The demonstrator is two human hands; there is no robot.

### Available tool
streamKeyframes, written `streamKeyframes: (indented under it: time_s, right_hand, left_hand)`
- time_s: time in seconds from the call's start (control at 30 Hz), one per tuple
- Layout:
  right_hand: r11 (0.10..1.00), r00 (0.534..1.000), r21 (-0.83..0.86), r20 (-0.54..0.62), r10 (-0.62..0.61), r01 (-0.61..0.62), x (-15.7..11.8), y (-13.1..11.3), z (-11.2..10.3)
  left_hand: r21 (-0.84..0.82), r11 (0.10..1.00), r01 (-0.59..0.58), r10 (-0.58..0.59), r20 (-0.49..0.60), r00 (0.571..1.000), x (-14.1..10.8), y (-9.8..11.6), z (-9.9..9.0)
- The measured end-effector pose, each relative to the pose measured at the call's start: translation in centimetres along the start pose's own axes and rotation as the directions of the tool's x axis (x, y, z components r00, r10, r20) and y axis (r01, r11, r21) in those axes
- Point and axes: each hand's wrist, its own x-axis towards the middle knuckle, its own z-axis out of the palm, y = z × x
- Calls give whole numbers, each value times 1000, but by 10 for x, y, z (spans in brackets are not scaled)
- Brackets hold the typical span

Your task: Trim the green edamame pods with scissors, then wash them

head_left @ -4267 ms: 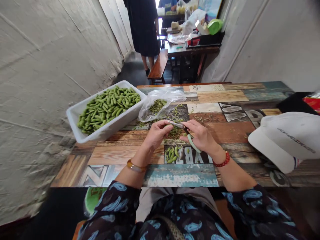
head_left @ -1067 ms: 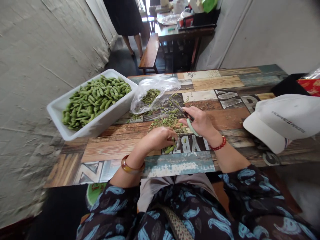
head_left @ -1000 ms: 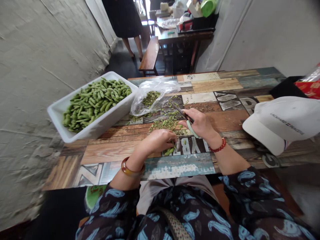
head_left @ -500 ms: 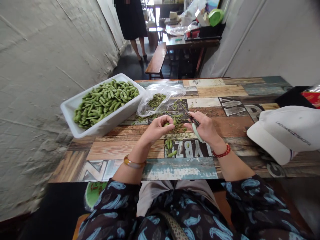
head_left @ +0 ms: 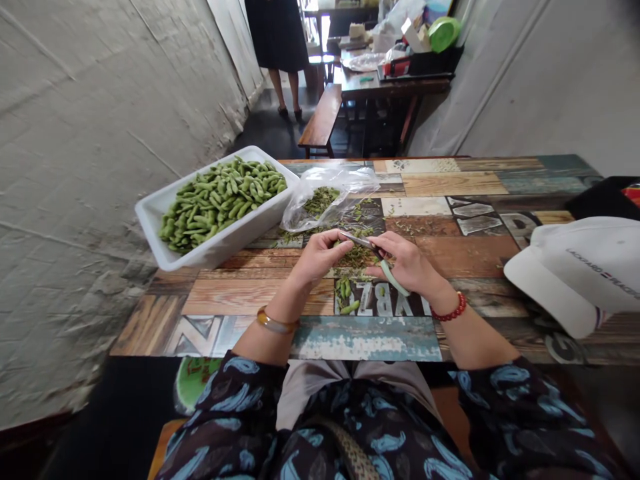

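Note:
My right hand [head_left: 404, 261] grips a pair of scissors [head_left: 393, 279] with pale green handles. Their metal blades point left and reach the fingertips of my left hand [head_left: 323, 256]. Thumb and fingers of that hand are pinched together on an edamame pod, which they almost entirely cover. Below the hands, several edamame pods [head_left: 350, 307] lie on the patterned table [head_left: 260, 295]. Green clippings [head_left: 357, 255] are scattered beneath and beyond my fingers. Farther back, a clear plastic bag [head_left: 299, 208] contains more clippings.
A white tub [head_left: 235, 241] heaped with edamame pods [head_left: 225, 200] stands at the left, near the wall. On the right lies a white cap [head_left: 583, 267]. Beyond the table are a wooden bench [head_left: 323, 117], a cluttered second table [head_left: 360, 83] and a standing person [head_left: 280, 40].
The scissors have swung from pointing away to pointing left, their tips now at my left fingertips. My left hand has turned, hiding the pod. The whole view has shifted slightly.

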Motion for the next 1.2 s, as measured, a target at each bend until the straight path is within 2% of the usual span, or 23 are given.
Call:
streamKeyframes:
  time_s: [0.2, 0.73, 0.87, 1.03, 1.2]
  right_hand:
    - [1000, 1000, -2, 28, 4, -4, 0, -3, 2]
    - [994, 995, -110, 99, 3, 8, -1, 0, -1]
    - [991, 994, -133, 111, 12, 3, -1, 1, -3]
    - [987, 998, -150, 25, 52, -48, -1, 7, -5]
    - [980, 989, -170, -121, 83, -103, -2, 12, -2]
  left_hand:
    - [135, 989, -67, 66, 14, 998, 1, -3, 0]
    - [100, 995, 1, -2, 12, 1000, 2, -4, 1]
    - [58, 997, 47, -46, -31, 998, 2, -4, 1]
    - [-49, 992, 115, -120, -117, 986, 4, -3, 2]
    - [-267, 950, 164, -188, -70, 980, 4, -1, 2]
